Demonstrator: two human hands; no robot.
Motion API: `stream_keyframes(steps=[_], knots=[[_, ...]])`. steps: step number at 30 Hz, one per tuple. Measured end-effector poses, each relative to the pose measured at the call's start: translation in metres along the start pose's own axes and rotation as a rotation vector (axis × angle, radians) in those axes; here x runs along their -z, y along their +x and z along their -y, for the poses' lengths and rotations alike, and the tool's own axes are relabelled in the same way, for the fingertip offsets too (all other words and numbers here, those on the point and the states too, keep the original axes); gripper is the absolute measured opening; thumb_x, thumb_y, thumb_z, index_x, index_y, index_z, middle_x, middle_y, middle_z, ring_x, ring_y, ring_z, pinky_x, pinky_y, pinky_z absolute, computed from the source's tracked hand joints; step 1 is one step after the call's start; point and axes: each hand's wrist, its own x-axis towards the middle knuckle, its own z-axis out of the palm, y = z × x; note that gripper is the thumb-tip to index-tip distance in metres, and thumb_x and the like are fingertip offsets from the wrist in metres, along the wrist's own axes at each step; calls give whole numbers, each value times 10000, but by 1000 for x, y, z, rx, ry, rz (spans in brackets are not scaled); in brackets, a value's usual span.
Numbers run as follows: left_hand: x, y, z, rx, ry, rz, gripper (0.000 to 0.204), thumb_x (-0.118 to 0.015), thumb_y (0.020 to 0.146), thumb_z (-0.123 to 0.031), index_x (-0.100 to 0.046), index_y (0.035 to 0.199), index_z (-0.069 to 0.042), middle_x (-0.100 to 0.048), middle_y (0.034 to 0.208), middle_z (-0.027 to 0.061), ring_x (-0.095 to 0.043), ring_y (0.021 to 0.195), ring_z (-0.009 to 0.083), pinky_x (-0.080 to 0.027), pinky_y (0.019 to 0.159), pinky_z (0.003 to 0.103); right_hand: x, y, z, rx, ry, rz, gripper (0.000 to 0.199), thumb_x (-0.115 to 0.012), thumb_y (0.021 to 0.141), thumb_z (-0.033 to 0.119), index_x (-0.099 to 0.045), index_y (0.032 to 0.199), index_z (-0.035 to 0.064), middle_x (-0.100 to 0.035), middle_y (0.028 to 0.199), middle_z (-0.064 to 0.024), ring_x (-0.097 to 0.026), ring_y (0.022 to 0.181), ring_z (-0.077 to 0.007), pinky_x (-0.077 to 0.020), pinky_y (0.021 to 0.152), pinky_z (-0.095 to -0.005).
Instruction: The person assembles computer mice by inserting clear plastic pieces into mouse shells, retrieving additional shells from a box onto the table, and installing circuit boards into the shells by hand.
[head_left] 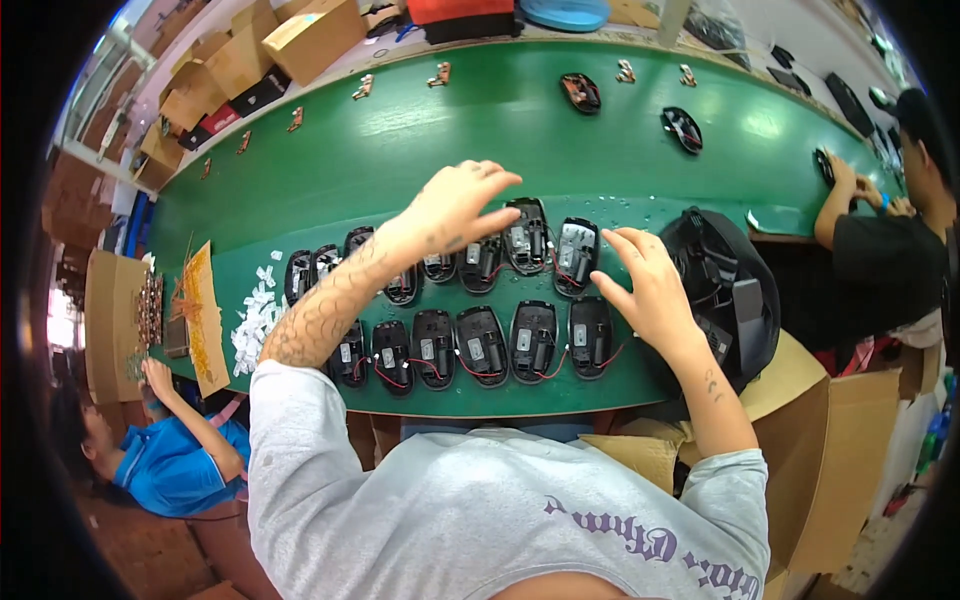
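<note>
At the near edge of a green belt [400, 150], a worker in a grey shirt [480, 510] leans over two rows of black mouse shells [485, 345] lying open side up, circuit boards and red wires showing. The front row of six or so sits just beside the belt's edge; the back row [480, 258], partly hidden under the forearm, runs behind it. The left hand [455, 205] hovers above the back row with fingers spread and loosely curled, holding nothing that can be seen. The right hand [650, 285] rests at the right end of the rows, fingers open and bent, fingertips touching or just beside the last shell [577, 255] of the back row; no grip is visible. Judging from the layout, the shells are set out and wired but all stand uncovered, so closing appears to remain. To the right, a black bin [725, 300] holds more dark parts, with brown cartons [800, 400] below it. To the left, a heap of small white pieces [255, 315] lies on the belt beside a cardboard tray [205, 320] of thin orange parts. Farther out, single shells [580, 92] and small metal fittings [440, 73] are spaced along the belt, where another person's hands [850, 180] work at the right edge. Stacked boxes [300, 35] line the far side.
</note>
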Motion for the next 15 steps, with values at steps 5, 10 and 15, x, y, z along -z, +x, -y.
stream_keyframes(steps=[5, 10, 15], knots=[[-22, -70, -6, 42, 169, -43, 513, -524, 992, -401, -473, 1433, -144, -441, 1478, 147, -412, 1361, 345, -335, 1116, 511, -19, 4, 9, 68, -194, 81, 596, -675, 893, 267, -467, 1417, 73, -444, 1442, -203, -406, 1357, -387, -411, 1045, -473], [-16, -110, 8, 188, 162, -20, 576, -468, 1006, -455, -383, 1511, -191, -313, 1575, 150, -271, 1462, 351, -207, 1170, 584, -36, 21, 1, -35, -159, 248, 690, -619, 934, 398, -357, 1519, 141, -254, 1584, -189, -163, 1487, -401, -286, 1133, -563], [-28, -141, 38, 301, 213, -41, 611, -423, 1008, -516, -355, 1530, -204, -319, 1572, 167, -255, 1471, 366, -188, 1167, 622, -57, 37, 23, -143, -254, 402, 775, -592, 914, 540, -309, 1554, 207, -131, 1632, -191, -52, 1514, -421, -207, 1120, -690]])
